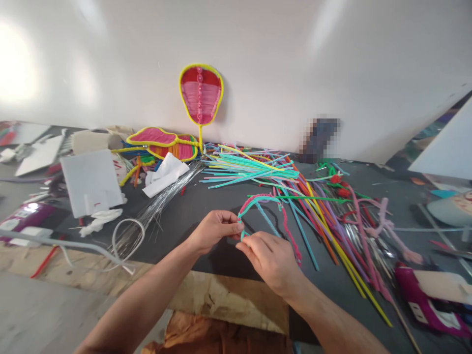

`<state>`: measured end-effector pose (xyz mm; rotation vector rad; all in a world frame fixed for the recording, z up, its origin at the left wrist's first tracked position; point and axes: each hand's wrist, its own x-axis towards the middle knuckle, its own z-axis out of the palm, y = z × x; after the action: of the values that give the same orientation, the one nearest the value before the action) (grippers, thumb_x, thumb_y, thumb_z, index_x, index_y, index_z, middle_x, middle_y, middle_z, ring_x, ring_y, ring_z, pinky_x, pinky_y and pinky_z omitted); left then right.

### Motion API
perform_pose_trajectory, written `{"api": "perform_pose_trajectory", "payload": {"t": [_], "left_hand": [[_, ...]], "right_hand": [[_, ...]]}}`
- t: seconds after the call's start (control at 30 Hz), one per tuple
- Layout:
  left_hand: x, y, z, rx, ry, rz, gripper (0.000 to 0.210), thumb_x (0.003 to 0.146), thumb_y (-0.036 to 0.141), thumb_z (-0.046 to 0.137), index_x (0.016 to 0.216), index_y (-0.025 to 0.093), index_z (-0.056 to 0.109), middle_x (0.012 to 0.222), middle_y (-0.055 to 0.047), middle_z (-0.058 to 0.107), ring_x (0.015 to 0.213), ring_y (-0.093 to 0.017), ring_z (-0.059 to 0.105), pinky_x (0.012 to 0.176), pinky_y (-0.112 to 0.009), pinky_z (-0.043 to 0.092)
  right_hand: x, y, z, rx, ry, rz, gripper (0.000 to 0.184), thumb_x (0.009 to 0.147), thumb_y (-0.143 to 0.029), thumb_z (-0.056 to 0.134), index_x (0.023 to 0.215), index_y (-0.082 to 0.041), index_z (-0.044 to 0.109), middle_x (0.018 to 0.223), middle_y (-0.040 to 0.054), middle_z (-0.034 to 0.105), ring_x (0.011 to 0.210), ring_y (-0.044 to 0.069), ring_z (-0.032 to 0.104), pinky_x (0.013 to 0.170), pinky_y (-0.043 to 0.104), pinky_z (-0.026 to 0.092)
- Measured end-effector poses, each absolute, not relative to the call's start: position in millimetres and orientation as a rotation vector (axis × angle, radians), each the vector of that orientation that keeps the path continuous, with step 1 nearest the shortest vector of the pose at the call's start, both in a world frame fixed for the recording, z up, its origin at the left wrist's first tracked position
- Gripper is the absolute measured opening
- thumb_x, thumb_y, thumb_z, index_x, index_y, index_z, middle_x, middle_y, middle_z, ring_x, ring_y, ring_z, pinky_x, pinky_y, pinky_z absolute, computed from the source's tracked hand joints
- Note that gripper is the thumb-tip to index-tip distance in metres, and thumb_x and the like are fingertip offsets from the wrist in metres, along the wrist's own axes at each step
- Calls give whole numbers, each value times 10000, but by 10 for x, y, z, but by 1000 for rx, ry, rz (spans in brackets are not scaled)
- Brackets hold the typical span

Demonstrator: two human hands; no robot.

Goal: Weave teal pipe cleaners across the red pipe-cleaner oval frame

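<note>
Near the table's front edge, my left hand [219,230] pinches a turquoise pipe cleaner [249,204] between thumb and fingers. My right hand [272,259] is closed on the same strand just below and to the right, its fingertips close to the left ones. A pink twisted pipe cleaner [286,227] runs alongside the turquoise one in an arch, then drops behind my right hand. Part of the arch is hidden by that hand. Beyond it lies a bundle of turquoise pipe cleaners [254,169].
A pink fan shape with yellow edging [201,93] stands against the white wall. Similar pink shapes [155,137] lie left of it. Thin metal wires [162,191], a white card [92,182] and a purple glue gun [427,300] surround the work area. Yellow pipe cleaners [346,260] spread rightward.
</note>
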<state>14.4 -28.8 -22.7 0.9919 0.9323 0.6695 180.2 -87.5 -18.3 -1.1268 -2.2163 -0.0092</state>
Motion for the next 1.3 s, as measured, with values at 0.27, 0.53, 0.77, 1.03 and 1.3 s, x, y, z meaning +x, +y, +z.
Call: {"api": "perform_pose_trajectory", "payload": {"t": [0.27, 0.53, 0.77, 1.03, 1.3], "left_hand": [[146, -294, -247, 972, 933, 664, 236, 625, 290, 759, 669, 106, 617, 572, 17, 576, 527, -59, 487, 519, -179, 359], [89, -269, -185, 970, 846, 655, 221, 609, 191, 771, 756, 115, 625, 675, 7, 618, 617, -69, 537, 602, -175, 400], [69, -263, -182, 910, 796, 750, 197, 650, 175, 747, 790, 122, 620, 696, 4, 615, 635, -75, 543, 625, -184, 409], [49, -273, -225, 955, 716, 744, 301, 612, 129, 749, 877, 124, 608, 795, -35, 630, 724, -117, 574, 683, -222, 441], [148, -306, -229, 966, 724, 823, 240, 614, 140, 751, 786, 130, 584, 725, 2, 610, 672, -95, 559, 656, -207, 440]], "right_hand": [[1732, -886, -237, -1067, -2427, -285, 149, 870, -167, 526, 728, -177, 570, 615, -4, 545, 583, 137, 508, 543, 305, 309], [1874, -838, -146, -1141, -2222, 156, 176, 871, -330, 525, 905, -170, 590, 804, 66, 621, 788, 182, 583, 694, 293, 444], [1918, -810, -219, -1326, -2062, 379, 140, 845, -240, 540, 969, -180, 561, 741, 17, 678, 629, 145, 633, 580, 233, 434], [1868, -820, -227, -1354, -2049, 394, 141, 881, -244, 494, 842, -183, 614, 657, 1, 683, 531, 110, 621, 523, 200, 373], [1837, -837, -241, -1344, -2037, 506, 147, 886, -241, 477, 824, -189, 601, 598, -13, 650, 501, 96, 605, 501, 173, 392]]}}
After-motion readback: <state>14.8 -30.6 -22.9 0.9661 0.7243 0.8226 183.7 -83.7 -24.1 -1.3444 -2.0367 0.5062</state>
